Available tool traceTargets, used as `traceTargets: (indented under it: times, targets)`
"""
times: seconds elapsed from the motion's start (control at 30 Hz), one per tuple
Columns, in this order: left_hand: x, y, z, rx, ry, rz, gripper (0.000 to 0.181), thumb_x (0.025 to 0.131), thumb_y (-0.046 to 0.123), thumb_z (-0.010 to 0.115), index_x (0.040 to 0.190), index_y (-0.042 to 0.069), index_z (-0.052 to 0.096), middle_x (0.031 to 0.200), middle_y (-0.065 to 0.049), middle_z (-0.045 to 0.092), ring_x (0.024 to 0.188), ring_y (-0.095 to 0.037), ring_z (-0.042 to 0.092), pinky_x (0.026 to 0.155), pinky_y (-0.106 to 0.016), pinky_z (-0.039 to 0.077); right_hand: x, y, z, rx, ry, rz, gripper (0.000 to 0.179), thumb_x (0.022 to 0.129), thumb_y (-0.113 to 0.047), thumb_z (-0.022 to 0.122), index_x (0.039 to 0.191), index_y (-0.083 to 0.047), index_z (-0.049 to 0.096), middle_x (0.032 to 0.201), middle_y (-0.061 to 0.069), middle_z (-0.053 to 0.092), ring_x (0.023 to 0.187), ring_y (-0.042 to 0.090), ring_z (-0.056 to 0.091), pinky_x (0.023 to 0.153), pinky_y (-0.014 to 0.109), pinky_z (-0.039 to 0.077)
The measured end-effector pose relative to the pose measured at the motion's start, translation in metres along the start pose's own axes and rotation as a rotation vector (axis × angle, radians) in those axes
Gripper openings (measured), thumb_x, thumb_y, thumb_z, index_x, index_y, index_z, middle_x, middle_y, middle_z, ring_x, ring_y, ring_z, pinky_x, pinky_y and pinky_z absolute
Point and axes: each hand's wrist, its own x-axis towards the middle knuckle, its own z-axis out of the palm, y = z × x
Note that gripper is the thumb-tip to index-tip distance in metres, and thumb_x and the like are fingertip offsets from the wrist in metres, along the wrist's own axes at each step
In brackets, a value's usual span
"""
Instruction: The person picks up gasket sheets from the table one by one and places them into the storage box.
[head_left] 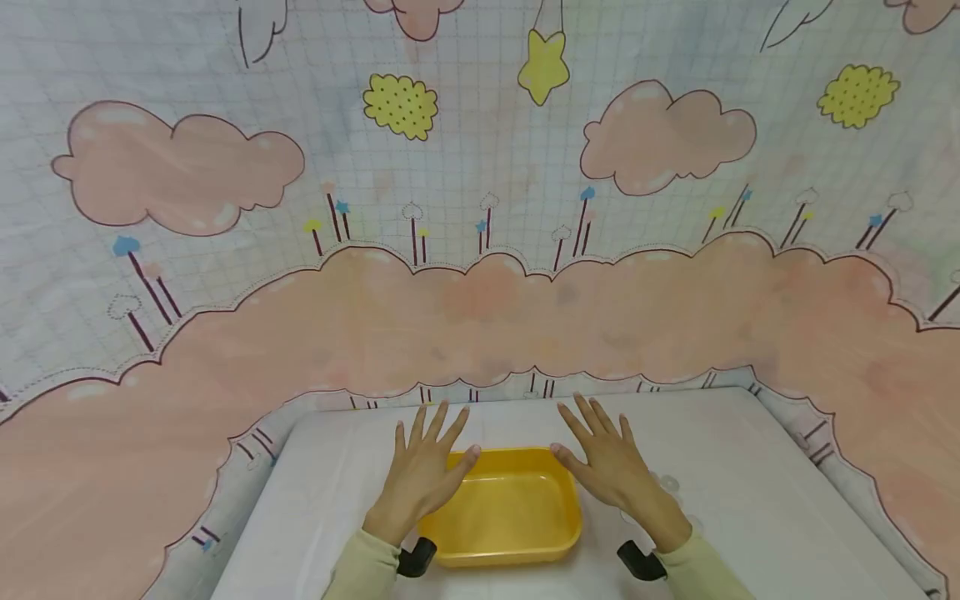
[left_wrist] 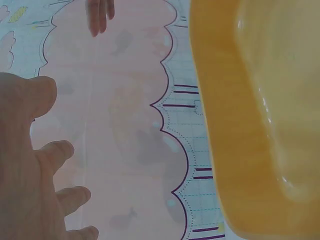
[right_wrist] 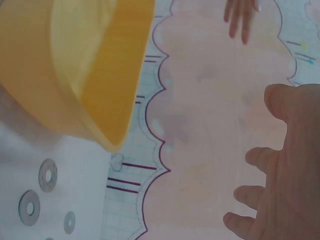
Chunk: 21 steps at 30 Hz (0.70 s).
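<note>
Left hand [head_left: 423, 471]: being held wide, empty. Yellow tray [head_left: 510, 517]: being supported by the surface [head_left: 330, 475], between the hands. Right hand [head_left: 609, 465]: being held wide, empty. Washers [right_wrist: 22, 212]: being partly screened by the right wrist [head_left: 662, 518]; might be scattered if brushed.

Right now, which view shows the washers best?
The right wrist view: the washers appear large, their holes plain. The head view shows them small, faint, near the right hand; the left wrist view shows none.
</note>
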Motion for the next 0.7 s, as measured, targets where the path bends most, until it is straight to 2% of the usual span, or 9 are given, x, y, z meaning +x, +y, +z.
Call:
traceTargets:
  times: [0.2,0.43,0.53,0.7]
  targets:
    - [-0.003,-0.01,0.005,-0.028,-0.011,-0.007,0.066,0.098,0.061,0.036,0.155,0.03,0.029,0.164,-0.007,0.018,0.152,-0.04,0.01,0.117,-0.071,0.008,-0.008,0.01,0.0,-0.004,0.015,0.039,0.069,0.098,-0.056,0.046,0.155,-0.022,0.03,0.164,0.01,0.019,0.151,0.037,0.018,0.115,0.073,0.008]
    - [-0.012,-0.018,0.006,-0.071,0.005,-0.033,0.067,0.098,0.058,0.041,0.156,0.025,0.028,0.164,-0.009,0.019,0.152,-0.04,0.011,0.118,-0.069,0.013,-0.019,0.022,-0.002,0.002,0.026,0.075,0.069,0.098,-0.054,0.046,0.155,-0.019,0.031,0.163,0.014,0.023,0.149,0.04,0.021,0.115,0.073,0.011]
    - [-0.014,-0.023,0.008,-0.118,0.012,-0.04,0.068,0.098,0.056,0.044,0.156,0.023,0.028,0.164,-0.01,0.021,0.151,-0.041,0.013,0.116,-0.07,0.017,-0.025,0.028,-0.002,0.001,0.055,0.092,0.068,0.098,-0.051,0.048,0.155,-0.016,0.032,0.161,0.016,0.026,0.147,0.042,0.024,0.114,0.073,0.015]
    - [-0.02,-0.034,0.016,-0.224,0.006,-0.083,0.07,0.097,0.05,0.051,0.157,0.023,0.026,0.163,-0.011,0.024,0.149,-0.041,0.022,0.109,-0.071,0.031,-0.035,0.04,0.0,0.039,0.068,0.131,0.067,0.099,-0.047,0.05,0.154,-0.012,0.033,0.159,0.02,0.028,0.144,0.045,0.027,0.114,0.071,0.019]
